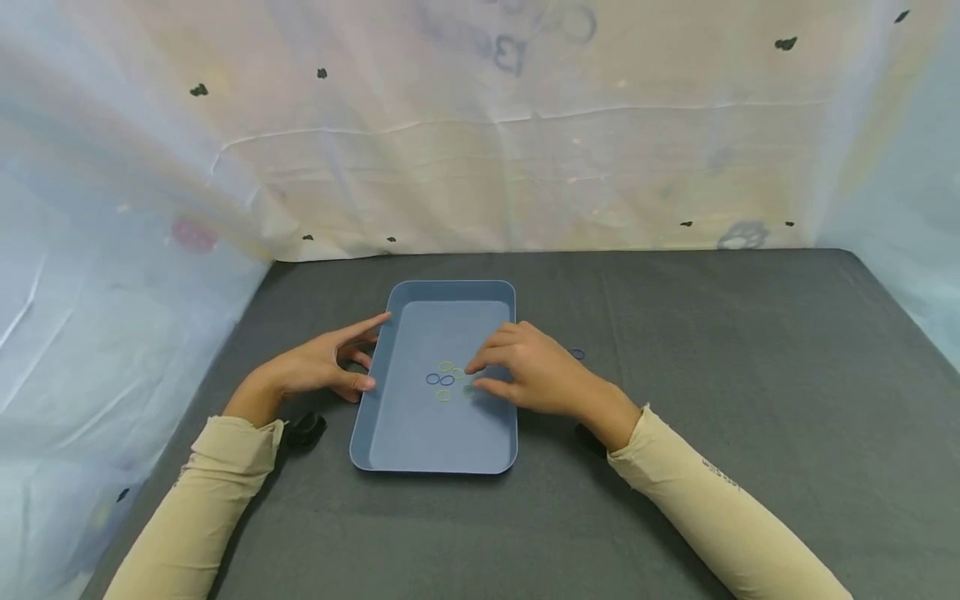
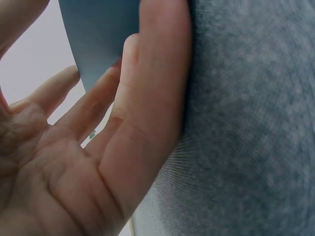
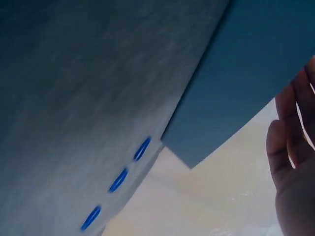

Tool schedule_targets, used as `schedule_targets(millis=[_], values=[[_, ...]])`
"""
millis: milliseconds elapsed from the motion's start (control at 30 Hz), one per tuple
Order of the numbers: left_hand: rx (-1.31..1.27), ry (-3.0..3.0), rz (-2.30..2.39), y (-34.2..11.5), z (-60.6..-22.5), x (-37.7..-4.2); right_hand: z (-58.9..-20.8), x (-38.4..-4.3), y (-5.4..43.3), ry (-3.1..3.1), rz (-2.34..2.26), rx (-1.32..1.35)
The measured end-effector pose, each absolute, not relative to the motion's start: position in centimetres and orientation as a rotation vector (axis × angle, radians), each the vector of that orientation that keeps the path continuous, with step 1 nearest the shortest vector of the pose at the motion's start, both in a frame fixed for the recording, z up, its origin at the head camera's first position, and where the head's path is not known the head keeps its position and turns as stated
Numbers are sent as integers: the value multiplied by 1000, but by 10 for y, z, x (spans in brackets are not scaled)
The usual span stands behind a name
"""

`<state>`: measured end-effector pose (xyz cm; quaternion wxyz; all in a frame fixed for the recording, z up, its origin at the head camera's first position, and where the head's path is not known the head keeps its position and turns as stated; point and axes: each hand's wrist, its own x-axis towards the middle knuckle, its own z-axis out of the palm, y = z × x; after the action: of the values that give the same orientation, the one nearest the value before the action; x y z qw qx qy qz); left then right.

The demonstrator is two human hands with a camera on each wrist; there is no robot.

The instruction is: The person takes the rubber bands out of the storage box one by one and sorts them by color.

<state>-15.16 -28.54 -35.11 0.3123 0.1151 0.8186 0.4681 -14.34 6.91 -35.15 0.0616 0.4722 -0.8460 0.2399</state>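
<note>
A blue-grey tray (image 1: 432, 437) lies on the dark cloth. On its floor sit several thin rings like small rubber bands: yellow ones, such as a yellow ring (image 1: 443, 396), and two blue, including a blue ring (image 1: 432, 379). My left hand (image 1: 318, 362) rests against the tray's left side, thumb and forefinger spread, forefinger tip at the rim; in the left wrist view its fingers (image 2: 152, 73) lie along the tray wall (image 2: 101, 34). Over the tray's right half hovers my right hand (image 1: 536, 371), thumb and fingertips apart, close beside the yellow rings.
Three blue rings, one being a middle blue ring (image 3: 118, 180), lie in a row on the cloth outside the tray's right side. The dark cloth (image 1: 735, 375) stretches right of the tray. A pale hanging sheet (image 1: 540, 183) stands behind the table.
</note>
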Motion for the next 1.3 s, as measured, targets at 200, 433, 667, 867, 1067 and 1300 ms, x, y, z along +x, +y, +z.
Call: schedule_targets(millis=[200,433,667,867,1067,1300], values=[[300,2161,1230,-284,-353,-152,-353,-144,56,-2589,836,1416],[313,2171,1222,-284,-351,-154,-358,-148,41,-2664,623,1336],[311,2170,1228,-284,-352,-154,-360,-153,32,-2742,686,1196],[282,2187,1212,-286,-356,-153,-363,-153,26,-2733,600,1264],[292,2189,1209,-286,-357,-154,-366,-154,21,-2731,658,1292],[306,2181,1224,-286,-355,-153,-368,-156,19,-2718,711,1306]])
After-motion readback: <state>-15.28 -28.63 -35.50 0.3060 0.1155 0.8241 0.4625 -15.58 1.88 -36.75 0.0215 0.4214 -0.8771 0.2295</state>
